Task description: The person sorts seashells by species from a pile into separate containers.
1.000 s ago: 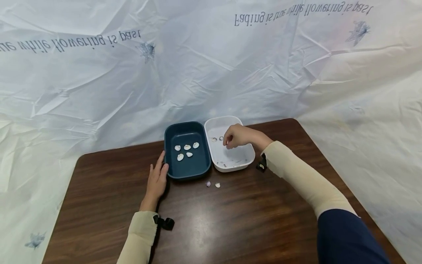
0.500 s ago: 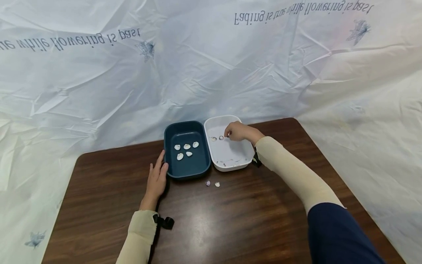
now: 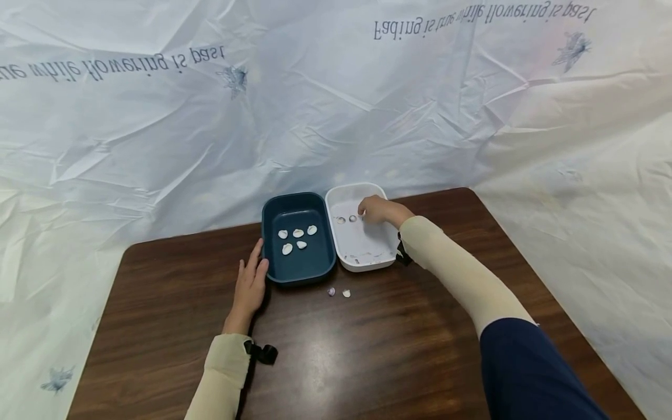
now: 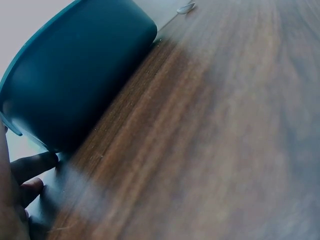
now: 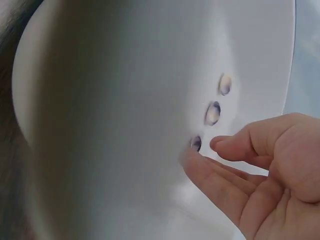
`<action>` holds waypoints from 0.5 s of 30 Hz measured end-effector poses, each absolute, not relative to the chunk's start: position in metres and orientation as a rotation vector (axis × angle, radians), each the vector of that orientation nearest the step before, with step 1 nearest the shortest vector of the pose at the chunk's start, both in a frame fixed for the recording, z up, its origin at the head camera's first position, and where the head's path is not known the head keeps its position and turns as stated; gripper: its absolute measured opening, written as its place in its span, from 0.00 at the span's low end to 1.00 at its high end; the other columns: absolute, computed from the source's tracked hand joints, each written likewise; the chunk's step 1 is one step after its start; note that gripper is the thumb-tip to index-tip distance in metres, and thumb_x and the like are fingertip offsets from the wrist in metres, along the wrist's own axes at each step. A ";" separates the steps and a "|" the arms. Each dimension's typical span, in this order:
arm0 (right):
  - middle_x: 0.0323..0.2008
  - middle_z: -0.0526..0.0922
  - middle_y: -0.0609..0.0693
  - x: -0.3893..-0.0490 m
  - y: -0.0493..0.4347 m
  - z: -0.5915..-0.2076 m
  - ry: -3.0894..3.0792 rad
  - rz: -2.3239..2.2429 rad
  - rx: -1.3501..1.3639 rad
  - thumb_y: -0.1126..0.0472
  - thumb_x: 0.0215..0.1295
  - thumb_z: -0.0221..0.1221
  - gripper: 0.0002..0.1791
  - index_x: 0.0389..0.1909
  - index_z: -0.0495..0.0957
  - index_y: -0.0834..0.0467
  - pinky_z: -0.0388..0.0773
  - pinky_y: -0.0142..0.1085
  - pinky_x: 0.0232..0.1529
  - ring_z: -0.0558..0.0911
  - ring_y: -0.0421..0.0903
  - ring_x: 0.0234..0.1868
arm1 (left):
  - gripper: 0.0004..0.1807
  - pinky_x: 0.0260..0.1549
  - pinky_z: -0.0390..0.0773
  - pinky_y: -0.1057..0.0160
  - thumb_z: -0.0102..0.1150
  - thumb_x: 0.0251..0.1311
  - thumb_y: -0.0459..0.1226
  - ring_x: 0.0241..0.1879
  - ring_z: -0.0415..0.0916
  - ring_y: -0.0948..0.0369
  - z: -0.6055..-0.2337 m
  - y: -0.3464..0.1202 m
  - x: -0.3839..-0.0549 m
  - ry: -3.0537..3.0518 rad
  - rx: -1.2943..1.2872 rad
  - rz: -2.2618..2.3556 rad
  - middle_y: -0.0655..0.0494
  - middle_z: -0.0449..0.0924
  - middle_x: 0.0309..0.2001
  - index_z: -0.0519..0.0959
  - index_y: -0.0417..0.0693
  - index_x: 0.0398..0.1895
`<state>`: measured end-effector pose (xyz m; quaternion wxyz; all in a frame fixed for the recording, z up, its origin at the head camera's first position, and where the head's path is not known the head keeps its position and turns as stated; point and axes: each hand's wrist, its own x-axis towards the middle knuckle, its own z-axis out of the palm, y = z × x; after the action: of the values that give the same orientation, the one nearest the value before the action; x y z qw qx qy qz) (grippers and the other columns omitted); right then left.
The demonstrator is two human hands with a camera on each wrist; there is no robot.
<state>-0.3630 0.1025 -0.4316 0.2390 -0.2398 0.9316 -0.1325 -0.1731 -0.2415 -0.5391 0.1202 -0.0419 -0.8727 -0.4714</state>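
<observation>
My right hand (image 3: 380,210) is down inside the white tray (image 3: 357,245), near its far end. In the right wrist view a small purple-and-white seashell (image 5: 196,143) lies right at the fingertips, with the thumb (image 5: 230,146) apart from it. Beyond it, two more seashells, a dark-edged one (image 5: 213,113) and a paler one (image 5: 225,84), continue the row. My left hand (image 3: 249,289) rests at the left side of the dark teal tray (image 3: 299,270), fingers extended along its wall. Several white seashells (image 3: 298,233) lie in two rows in that tray.
A purple seashell (image 3: 331,291) and a white seashell (image 3: 346,293) lie on the brown wooden table (image 3: 315,361) in front of the trays. Both trays stand side by side near the table's back edge, before a pale printed sheet (image 3: 315,105). Small marks show along the white tray's near end.
My right hand has moved down and farther into the white tray, to the right end of the shell row, and its thumb and fingers now stand apart. The left hand stays in place.
</observation>
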 end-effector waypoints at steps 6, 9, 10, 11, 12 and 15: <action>0.71 0.74 0.65 -0.357 0.106 -0.425 2.548 -0.365 -0.635 0.69 0.79 0.48 0.24 0.72 0.73 0.67 0.77 0.53 0.65 0.75 0.62 0.69 | 0.31 0.78 0.31 0.36 0.38 0.86 0.42 0.81 0.53 0.41 -0.539 -0.242 -0.172 -2.563 -0.127 -1.376 0.46 0.55 0.83 0.53 0.52 0.87; 0.70 0.75 0.65 -0.350 0.108 -0.416 2.576 -0.382 -0.673 0.70 0.79 0.47 0.24 0.72 0.74 0.67 0.77 0.53 0.65 0.75 0.63 0.69 | 0.30 0.79 0.31 0.37 0.38 0.86 0.42 0.81 0.53 0.43 -0.539 -0.242 -0.172 -2.562 -0.125 -1.379 0.48 0.55 0.83 0.53 0.52 0.87; 0.69 0.75 0.65 -0.347 0.108 -0.413 2.587 -0.389 -0.699 0.70 0.79 0.47 0.23 0.71 0.74 0.67 0.77 0.53 0.64 0.76 0.63 0.68 | 0.30 0.79 0.31 0.37 0.38 0.86 0.42 0.81 0.53 0.44 -0.539 -0.242 -0.172 -2.560 -0.121 -1.381 0.49 0.55 0.83 0.53 0.53 0.87; 0.68 0.77 0.66 -0.343 0.108 -0.410 2.597 -0.397 -0.732 0.70 0.79 0.48 0.23 0.70 0.75 0.67 0.78 0.53 0.63 0.77 0.63 0.67 | 0.30 0.79 0.30 0.37 0.38 0.86 0.42 0.81 0.53 0.44 -0.539 -0.243 -0.172 -2.558 -0.120 -1.382 0.49 0.55 0.83 0.53 0.53 0.87; 0.66 0.78 0.66 -0.338 0.108 -0.407 2.606 -0.405 -0.774 0.70 0.79 0.49 0.22 0.69 0.76 0.68 0.79 0.53 0.62 0.79 0.62 0.65 | 0.30 0.79 0.30 0.37 0.38 0.86 0.41 0.81 0.53 0.44 -0.539 -0.243 -0.172 -2.557 -0.121 -1.383 0.49 0.55 0.83 0.53 0.53 0.87; 0.62 0.82 0.65 -0.320 0.106 -0.397 2.620 -0.445 -0.899 0.70 0.78 0.51 0.20 0.66 0.79 0.67 0.80 0.52 0.58 0.82 0.60 0.60 | 0.31 0.79 0.30 0.37 0.38 0.86 0.41 0.81 0.52 0.43 -0.538 -0.243 -0.173 -2.561 -0.125 -1.385 0.49 0.54 0.84 0.52 0.53 0.87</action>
<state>-0.3197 0.1064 -0.3973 0.1671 -0.3159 0.9208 -0.1563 -0.1726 -0.2430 -0.5383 0.1132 -0.0425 -0.8731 -0.4723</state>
